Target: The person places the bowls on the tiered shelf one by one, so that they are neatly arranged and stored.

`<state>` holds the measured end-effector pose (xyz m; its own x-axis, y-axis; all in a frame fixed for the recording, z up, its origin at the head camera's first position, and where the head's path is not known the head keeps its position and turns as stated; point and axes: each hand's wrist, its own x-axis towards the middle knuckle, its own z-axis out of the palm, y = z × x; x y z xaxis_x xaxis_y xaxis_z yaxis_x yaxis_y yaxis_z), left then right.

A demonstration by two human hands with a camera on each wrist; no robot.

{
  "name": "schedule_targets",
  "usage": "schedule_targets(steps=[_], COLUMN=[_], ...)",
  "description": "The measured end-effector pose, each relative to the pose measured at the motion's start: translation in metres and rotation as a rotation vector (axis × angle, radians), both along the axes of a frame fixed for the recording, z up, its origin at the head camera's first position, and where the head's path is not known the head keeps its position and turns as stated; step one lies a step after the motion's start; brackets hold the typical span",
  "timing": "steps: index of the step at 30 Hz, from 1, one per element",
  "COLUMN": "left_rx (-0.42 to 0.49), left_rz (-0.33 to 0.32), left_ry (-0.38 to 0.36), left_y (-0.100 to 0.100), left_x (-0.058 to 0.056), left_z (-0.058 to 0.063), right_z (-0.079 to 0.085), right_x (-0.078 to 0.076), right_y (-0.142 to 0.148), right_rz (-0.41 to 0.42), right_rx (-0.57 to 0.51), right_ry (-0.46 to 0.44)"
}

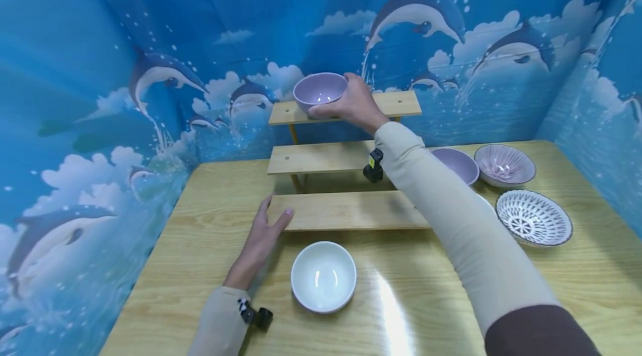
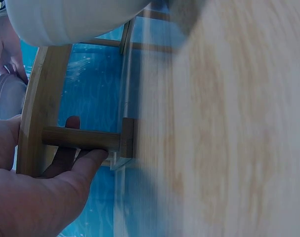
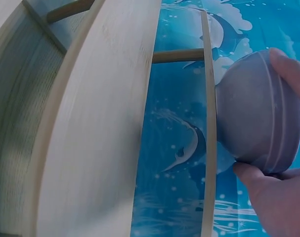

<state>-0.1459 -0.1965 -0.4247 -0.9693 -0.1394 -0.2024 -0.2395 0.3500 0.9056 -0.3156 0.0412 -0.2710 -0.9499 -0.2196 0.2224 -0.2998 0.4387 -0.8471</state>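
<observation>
A purple bowl (image 1: 321,88) is upright at the left part of the top tier of a three-tier wooden shelf stand (image 1: 331,158). My right hand (image 1: 357,104) grips its rim and side from the right, thumb in front. In the right wrist view the bowl's base (image 3: 221,113) meets the edge of the top board. My left hand (image 1: 262,233) holds the left end of the lowest board, its thumb lying on top. The left wrist view shows fingers beside a short wooden post (image 2: 83,138) under that board. A white bowl (image 1: 323,278) stands in front of the stand.
At the right of the wooden table (image 1: 215,205) are another purple bowl (image 1: 456,165), a ribbed purple bowl (image 1: 504,165) and a black-and-white patterned bowl (image 1: 534,216). My right forearm partly covers a white rim (image 1: 485,203). A dolphin-print backdrop (image 1: 311,10) stands close behind.
</observation>
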Motion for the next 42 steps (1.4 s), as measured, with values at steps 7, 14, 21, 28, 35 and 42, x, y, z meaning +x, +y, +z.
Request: schedule_targets(steps=[7,14,21,28,35,42], left_rx=[-0.003,-0.004,-0.012,-0.016,0.009,0.005], left_rz=[0.004,0.0,-0.008,-0.021,-0.023,-0.025], left_ry=[-0.013,-0.003,0.002,-0.005,0.011,0.001], left_y=[0.001,0.001,0.001,-0.001,-0.003,-0.001], left_x=[0.0,0.0,0.0,-0.001,-0.001,-0.001], left_z=[0.0,-0.001,-0.001,-0.001,-0.001,-0.001], right_z=[0.0,0.0,0.001,0.003,-0.005,-0.025], right_x=[-0.002,-0.001,0.005,0.026,0.057,0.097], right_y=[-0.003,-0.003,0.004,0.024,0.049,0.076], right_rz=[0.019,0.047,0.059,0.048,0.091,0.121], right_rx=[-0.007,-0.011,0.035,0.116,0.136,0.109], right_ry=[-0.007,-0.008,-0.016,-0.092,-0.042,-0.021])
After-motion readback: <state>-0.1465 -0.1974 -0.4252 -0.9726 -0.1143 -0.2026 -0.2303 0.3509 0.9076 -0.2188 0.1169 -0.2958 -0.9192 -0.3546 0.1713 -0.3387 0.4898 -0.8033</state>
